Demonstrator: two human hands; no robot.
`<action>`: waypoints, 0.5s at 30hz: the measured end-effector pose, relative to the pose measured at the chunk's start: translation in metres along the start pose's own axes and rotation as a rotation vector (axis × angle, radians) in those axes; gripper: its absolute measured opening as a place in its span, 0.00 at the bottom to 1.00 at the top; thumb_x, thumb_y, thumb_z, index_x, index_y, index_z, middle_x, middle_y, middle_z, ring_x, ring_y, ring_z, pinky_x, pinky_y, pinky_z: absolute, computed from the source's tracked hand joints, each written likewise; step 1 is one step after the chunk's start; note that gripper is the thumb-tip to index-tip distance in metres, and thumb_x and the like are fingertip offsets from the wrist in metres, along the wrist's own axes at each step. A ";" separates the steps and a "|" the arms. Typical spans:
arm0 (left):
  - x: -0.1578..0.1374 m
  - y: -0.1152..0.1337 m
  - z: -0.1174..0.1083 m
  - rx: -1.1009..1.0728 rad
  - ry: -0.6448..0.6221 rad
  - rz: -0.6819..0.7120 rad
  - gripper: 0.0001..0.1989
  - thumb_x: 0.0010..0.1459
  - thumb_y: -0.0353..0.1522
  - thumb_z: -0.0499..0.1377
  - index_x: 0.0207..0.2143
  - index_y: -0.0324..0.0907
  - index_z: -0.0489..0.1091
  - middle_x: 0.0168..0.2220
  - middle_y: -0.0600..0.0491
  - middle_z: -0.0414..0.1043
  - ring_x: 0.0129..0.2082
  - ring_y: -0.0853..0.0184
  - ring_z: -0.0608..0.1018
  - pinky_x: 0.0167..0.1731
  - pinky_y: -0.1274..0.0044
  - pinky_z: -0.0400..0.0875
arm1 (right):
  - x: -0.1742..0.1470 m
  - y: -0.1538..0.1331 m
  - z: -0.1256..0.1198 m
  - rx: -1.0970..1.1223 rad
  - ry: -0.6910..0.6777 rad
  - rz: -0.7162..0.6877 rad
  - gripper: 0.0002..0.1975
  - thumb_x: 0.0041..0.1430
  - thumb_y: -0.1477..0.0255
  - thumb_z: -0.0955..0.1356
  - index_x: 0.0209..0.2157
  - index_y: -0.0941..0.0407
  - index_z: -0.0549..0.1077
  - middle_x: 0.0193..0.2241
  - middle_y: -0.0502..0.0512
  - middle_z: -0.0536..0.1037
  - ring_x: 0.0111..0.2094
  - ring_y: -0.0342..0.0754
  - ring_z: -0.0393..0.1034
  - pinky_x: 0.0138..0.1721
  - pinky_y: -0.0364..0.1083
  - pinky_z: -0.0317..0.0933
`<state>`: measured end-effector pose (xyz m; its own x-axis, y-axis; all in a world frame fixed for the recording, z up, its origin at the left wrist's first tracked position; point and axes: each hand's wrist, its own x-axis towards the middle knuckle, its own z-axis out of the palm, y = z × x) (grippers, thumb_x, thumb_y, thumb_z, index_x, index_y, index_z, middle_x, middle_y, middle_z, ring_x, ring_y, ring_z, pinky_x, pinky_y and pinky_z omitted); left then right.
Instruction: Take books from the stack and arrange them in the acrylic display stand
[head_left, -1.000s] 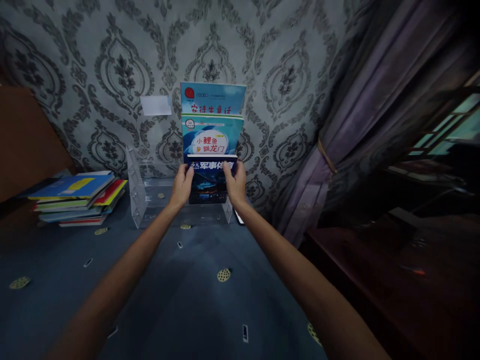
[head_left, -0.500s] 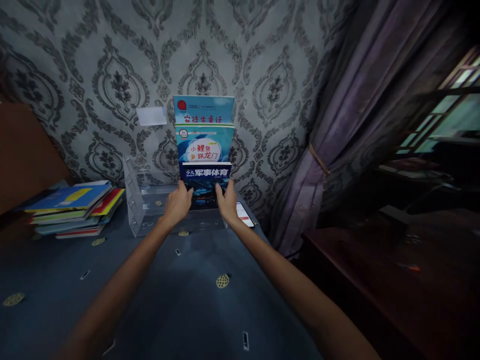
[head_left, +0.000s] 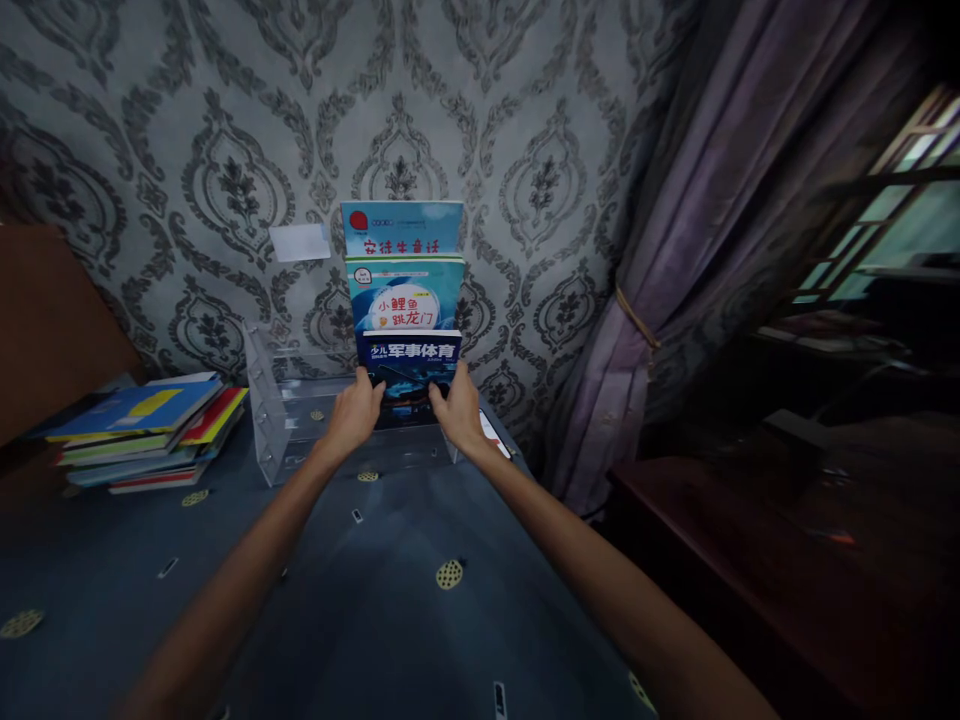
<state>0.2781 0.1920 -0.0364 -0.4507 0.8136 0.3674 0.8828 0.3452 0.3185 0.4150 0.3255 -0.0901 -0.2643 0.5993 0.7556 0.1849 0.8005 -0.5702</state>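
Observation:
A dark blue book (head_left: 411, 362) stands at the front of a clear tiered book rack (head_left: 264, 410), gripped at its two sides by my hands. My left hand (head_left: 355, 412) is closed on its left edge, thumb on the cover. On the right edge my right hand (head_left: 457, 405) holds it the same way. Behind it, one tier up, is a turquoise book (head_left: 405, 292) with red lettering on a white oval. A light blue book (head_left: 402, 226) rises at the back. My fingers behind the dark blue book are hidden.
A pile of books (head_left: 142, 430) lies on the left of the cloth-covered table (head_left: 345, 600), near a brown box (head_left: 52, 330). A phone (head_left: 493, 434) lies right of the rack. A purple curtain (head_left: 645, 290) hangs beside a dark red table (head_left: 720, 560).
The view has shifted slightly, so the rack and books appear a little lower. Both hands keep their hold on the dark blue book, which has barely moved against the rack.

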 end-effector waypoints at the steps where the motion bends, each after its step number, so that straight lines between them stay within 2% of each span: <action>1: 0.000 0.000 0.000 -0.002 0.001 0.000 0.15 0.71 0.35 0.46 0.53 0.35 0.61 0.44 0.34 0.79 0.47 0.49 0.82 0.44 0.67 0.73 | 0.000 0.000 -0.001 -0.014 -0.003 -0.013 0.21 0.59 0.71 0.65 0.53 0.57 0.64 0.49 0.66 0.74 0.50 0.61 0.71 0.53 0.62 0.66; 8: 0.001 -0.003 0.000 -0.013 0.006 0.013 0.17 0.71 0.36 0.46 0.55 0.34 0.60 0.44 0.34 0.80 0.47 0.48 0.82 0.44 0.65 0.73 | 0.002 -0.003 -0.007 -0.127 0.007 -0.053 0.22 0.59 0.72 0.66 0.55 0.59 0.65 0.50 0.67 0.72 0.53 0.62 0.66 0.57 0.63 0.63; 12: 0.002 -0.003 0.001 -0.003 0.004 0.009 0.18 0.71 0.37 0.46 0.55 0.34 0.60 0.44 0.35 0.80 0.47 0.48 0.82 0.44 0.66 0.73 | 0.006 -0.003 -0.014 -0.210 -0.020 -0.015 0.20 0.57 0.69 0.68 0.51 0.58 0.68 0.45 0.65 0.73 0.50 0.63 0.66 0.54 0.63 0.64; 15: 0.002 -0.003 0.003 0.006 0.000 0.008 0.19 0.71 0.37 0.45 0.55 0.33 0.60 0.44 0.34 0.79 0.47 0.47 0.82 0.45 0.65 0.73 | 0.010 0.001 -0.018 -0.194 -0.068 0.014 0.17 0.56 0.70 0.69 0.48 0.57 0.70 0.43 0.62 0.72 0.46 0.60 0.69 0.50 0.61 0.67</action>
<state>0.2744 0.1940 -0.0388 -0.4439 0.8162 0.3699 0.8870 0.3418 0.3104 0.4294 0.3320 -0.0775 -0.3228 0.6135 0.7207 0.3664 0.7831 -0.5025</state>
